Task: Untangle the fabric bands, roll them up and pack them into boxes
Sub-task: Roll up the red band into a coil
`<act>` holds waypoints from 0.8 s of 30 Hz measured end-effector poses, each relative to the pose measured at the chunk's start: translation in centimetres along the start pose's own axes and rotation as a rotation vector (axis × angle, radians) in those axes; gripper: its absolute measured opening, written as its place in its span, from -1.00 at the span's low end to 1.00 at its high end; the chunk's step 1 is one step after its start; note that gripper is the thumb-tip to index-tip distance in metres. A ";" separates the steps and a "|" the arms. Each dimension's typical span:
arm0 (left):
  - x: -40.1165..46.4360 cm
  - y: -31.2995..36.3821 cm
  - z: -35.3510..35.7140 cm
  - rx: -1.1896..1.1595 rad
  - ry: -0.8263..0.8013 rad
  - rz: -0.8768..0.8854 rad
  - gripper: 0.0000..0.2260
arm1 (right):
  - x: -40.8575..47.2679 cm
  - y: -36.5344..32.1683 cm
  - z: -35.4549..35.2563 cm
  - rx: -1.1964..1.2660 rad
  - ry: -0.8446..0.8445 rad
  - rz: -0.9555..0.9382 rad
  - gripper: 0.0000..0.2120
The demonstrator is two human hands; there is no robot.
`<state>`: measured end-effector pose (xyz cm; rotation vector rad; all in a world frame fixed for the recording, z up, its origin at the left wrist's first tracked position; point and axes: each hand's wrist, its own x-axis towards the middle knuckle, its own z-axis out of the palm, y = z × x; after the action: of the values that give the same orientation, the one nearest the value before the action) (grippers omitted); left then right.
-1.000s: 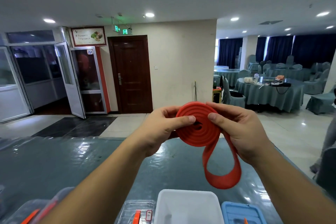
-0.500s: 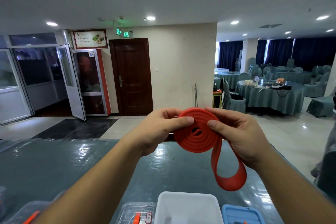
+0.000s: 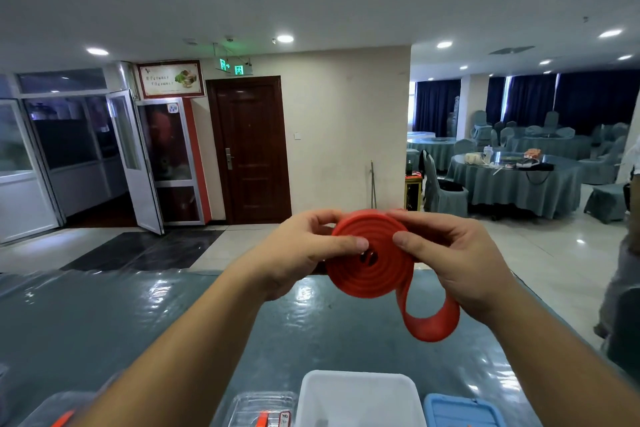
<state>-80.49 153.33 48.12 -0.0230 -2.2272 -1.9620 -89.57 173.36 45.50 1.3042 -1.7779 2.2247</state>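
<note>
I hold an orange-red fabric band (image 3: 367, 274) in the air above the table, most of it wound into a flat coil. My left hand (image 3: 301, 250) pinches the coil's left side, thumb on the front face. My right hand (image 3: 457, 260) grips the right side, thumb on the front. A short loose loop (image 3: 433, 322) of the band hangs below the coil, under my right hand. A white box (image 3: 360, 399) sits at the table's near edge, below my hands.
The table (image 3: 104, 322) has a shiny teal cover. At the near edge lie a clear plastic box (image 3: 259, 409) with an orange latch, a blue lid (image 3: 460, 409) and another clear container (image 3: 59, 409) at the left. A person (image 3: 627, 253) stands at the far right.
The coil has grown and the hanging loop has become shorter. The view has tilted slightly, so hands and coil sit a little lower in the frame.
</note>
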 end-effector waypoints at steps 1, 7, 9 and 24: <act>0.0 0.2 -0.2 0.047 -0.035 -0.012 -0.70 | 0.0 -0.1 -0.1 -0.029 -0.032 0.007 -0.70; 0.1 -0.1 0.3 -0.094 0.041 0.061 -0.71 | 0.1 1.0 0.2 0.122 0.089 0.003 -0.67; 0.2 -0.5 0.6 -0.139 0.082 0.071 -0.68 | 0.2 1.2 0.4 0.148 0.117 0.012 -0.66; 0.6 -1.4 2.0 -0.243 0.129 0.042 -0.62 | 0.1 2.1 0.4 0.078 0.124 -0.011 -0.61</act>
<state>-81.49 155.02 46.58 0.0246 -1.8853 -2.1343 -90.38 172.24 43.83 1.1565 -1.6540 2.3354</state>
